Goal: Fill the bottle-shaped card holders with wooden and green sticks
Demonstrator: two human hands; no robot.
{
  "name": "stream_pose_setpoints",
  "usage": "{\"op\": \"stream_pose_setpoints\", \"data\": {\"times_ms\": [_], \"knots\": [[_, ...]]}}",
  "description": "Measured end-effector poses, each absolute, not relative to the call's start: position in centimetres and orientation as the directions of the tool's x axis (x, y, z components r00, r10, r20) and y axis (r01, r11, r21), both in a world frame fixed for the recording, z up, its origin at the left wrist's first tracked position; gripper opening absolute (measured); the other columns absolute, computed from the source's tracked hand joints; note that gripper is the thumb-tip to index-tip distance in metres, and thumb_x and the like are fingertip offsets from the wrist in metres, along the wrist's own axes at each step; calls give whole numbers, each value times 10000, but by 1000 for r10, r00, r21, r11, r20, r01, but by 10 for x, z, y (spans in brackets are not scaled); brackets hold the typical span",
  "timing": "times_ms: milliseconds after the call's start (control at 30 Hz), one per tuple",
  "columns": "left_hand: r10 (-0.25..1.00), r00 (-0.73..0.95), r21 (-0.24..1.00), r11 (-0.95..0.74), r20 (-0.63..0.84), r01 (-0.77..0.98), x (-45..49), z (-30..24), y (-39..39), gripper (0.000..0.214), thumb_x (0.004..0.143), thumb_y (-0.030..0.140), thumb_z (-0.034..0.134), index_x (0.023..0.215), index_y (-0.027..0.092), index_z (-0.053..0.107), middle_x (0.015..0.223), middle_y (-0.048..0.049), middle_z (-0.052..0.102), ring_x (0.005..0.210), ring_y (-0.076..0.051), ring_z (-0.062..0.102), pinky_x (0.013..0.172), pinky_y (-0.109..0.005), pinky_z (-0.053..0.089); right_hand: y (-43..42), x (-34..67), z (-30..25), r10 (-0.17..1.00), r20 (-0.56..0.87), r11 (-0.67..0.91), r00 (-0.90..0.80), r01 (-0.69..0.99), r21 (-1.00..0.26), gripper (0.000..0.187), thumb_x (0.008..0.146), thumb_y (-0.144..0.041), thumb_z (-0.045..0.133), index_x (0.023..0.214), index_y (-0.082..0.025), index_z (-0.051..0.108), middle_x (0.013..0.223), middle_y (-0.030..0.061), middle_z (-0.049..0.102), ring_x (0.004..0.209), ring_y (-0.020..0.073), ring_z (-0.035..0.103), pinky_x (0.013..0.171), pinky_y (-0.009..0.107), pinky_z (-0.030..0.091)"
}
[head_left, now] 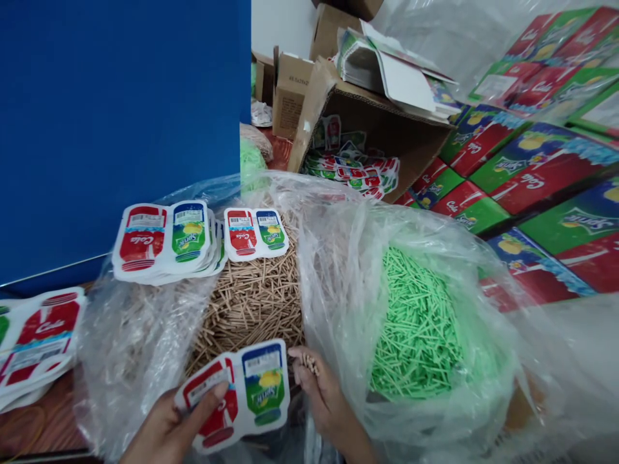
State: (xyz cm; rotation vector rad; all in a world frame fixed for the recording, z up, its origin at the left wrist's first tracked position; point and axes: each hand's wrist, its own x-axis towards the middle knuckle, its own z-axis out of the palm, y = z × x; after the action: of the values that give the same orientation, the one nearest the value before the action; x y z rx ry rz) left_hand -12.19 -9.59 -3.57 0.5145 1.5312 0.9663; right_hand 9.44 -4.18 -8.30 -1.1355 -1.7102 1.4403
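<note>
In the lower middle, my left hand point(186, 422) is closed on a jar-shaped die-cut card point(264, 383), printed with a red Cola half and a green-blue Sprite half, its thumb across the Cola side. Just right of the card's edge, my right hand point(329, 403) has its fingers curled round several short brown sticks point(310, 365), whose ends show. Beyond both hands, an opened clear bag holds a heap of brown sticks point(256, 303). A similar card point(256, 233) lies on that heap, beside a stack of cards point(188, 232).
To the right, another clear bag holds green sticks point(418, 328). More cards point(41, 341) are stacked at the left edge. Behind stand a tilted carton point(387, 122) of loose cards and printed Cola-Sprite boxes point(525, 161). A blue panel point(120, 96) rises at the left.
</note>
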Motion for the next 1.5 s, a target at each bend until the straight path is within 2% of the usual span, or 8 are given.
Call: {"op": "stream_pose_setpoints", "data": {"times_ms": [167, 500, 633, 767, 867, 1000, 1267, 1500], "knots": [[732, -340, 806, 514, -590, -293, -117, -33, -86, 352, 509, 471, 852, 651, 192, 692, 619, -25, 757, 580, -252, 708, 542, -257, 576, -44, 97, -85, 901, -55, 46, -430, 219, -975, 372, 984, -449, 326, 1226, -254, 531, 867, 30, 586, 804, 177, 562, 787, 312, 440], [674, -375, 765, 487, -636, -422, -117, -49, -82, 269, 536, 297, 852, 684, 166, 669, 561, -37, 744, 589, -309, 733, 489, -321, 596, -48, 100, -90, 908, -54, 52, -417, 239, -970, 380, 985, -461, 308, 1235, -257, 508, 833, 21, 567, 773, 172, 559, 759, 306, 448], [639, -432, 762, 433, -636, -481, -116, -53, -81, 269, 630, 209, 791, 866, 174, 668, 626, -24, 767, 587, -299, 736, 496, -369, 610, -50, 101, -93, 914, -83, 20, -397, 246, -969, 385, 979, -472, 325, 1238, -259, 515, 844, 22, 572, 787, 171, 559, 775, 308, 439], [609, -428, 723, 393, -667, -568, -114, -44, -77, 216, 662, 138, 756, 859, 155, 671, 632, -30, 768, 549, -265, 731, 494, -331, 613, -51, 100, -95, 926, -74, 9, -369, 218, -976, 410, 969, -500, 332, 1222, -251, 537, 832, 24, 578, 782, 177, 556, 781, 317, 431], [611, -428, 716, 363, -666, -596, -113, -37, -73, 191, 705, 98, 717, 882, 155, 670, 640, -24, 769, 630, -266, 747, 528, -309, 619, -51, 101, -97, 928, -65, 12, -367, 205, -979, 399, 974, -488, 331, 1222, -247, 530, 826, 22, 569, 775, 176, 546, 779, 321, 424], [592, -427, 702, 375, -684, -606, -113, -36, -70, 169, 780, 101, 658, 938, 161, 672, 621, -21, 762, 697, -268, 754, 574, -313, 624, -49, 102, -99, 910, -47, 34, -411, 188, -982, 381, 986, -465, 309, 1239, -255, 501, 830, 16, 551, 765, 167, 530, 757, 309, 419], [625, -409, 728, 419, -664, -543, -116, -49, -72, 147, 758, 167, 704, 900, 134, 687, 644, -65, 766, 683, -290, 750, 542, -330, 617, -50, 103, -101, 904, -53, 45, -424, 218, -975, 380, 987, -468, 305, 1234, -249, 493, 841, 14, 550, 785, 163, 538, 773, 301, 424], [635, -402, 732, 423, -660, -534, -117, -48, -71, 220, 764, 174, 700, 979, 134, 676, 639, -62, 764, 658, -291, 746, 542, -346, 614, -53, 104, -103, 912, -60, 51, -406, 258, -965, 361, 985, -459, 322, 1237, -280, 509, 859, 20, 581, 791, 169, 553, 770, 292, 434]]}}
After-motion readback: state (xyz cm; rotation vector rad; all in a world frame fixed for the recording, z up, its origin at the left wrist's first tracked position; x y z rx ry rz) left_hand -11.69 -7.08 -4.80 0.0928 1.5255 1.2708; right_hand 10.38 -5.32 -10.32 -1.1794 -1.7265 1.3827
